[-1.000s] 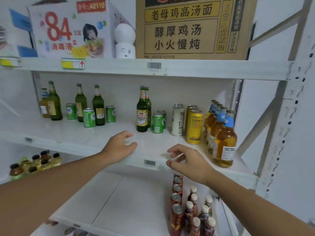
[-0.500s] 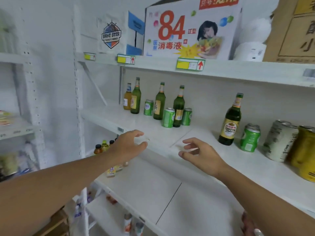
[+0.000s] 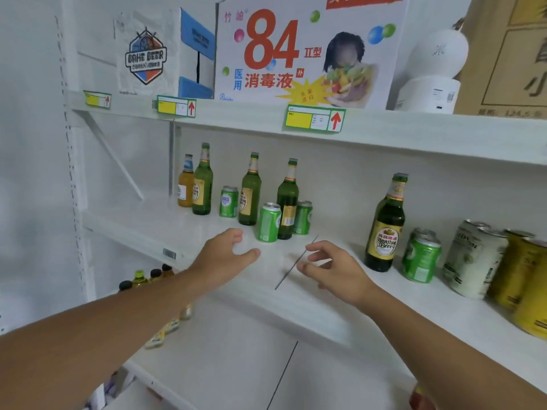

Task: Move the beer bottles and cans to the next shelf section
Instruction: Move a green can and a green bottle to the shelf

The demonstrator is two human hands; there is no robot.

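White metal shelving fills the wall, and both of the person's arms reach over the middle shelf [image 3: 207,232] with nothing in either hand. On the left hand [image 3: 225,255] the fingers are loosely spread and slightly bent, thumb apart, hovering just above the board. On the right hand [image 3: 334,269] the fingers are half curled, thumb and forefinger parted, also holding nothing; whether they brush the shelf I cannot tell. A seam [image 3: 296,263] in the board runs between the two hands.

Just beyond the left fingertips stands a green can [image 3: 269,222], with green beer bottles [image 3: 251,192], two more green cans and an amber bottle [image 3: 186,183] behind it. Off to the right of the right fingers stand a dark Yanjing bottle [image 3: 386,229], another green can [image 3: 421,255], a white can [image 3: 473,258] and yellow cans [image 3: 524,276].
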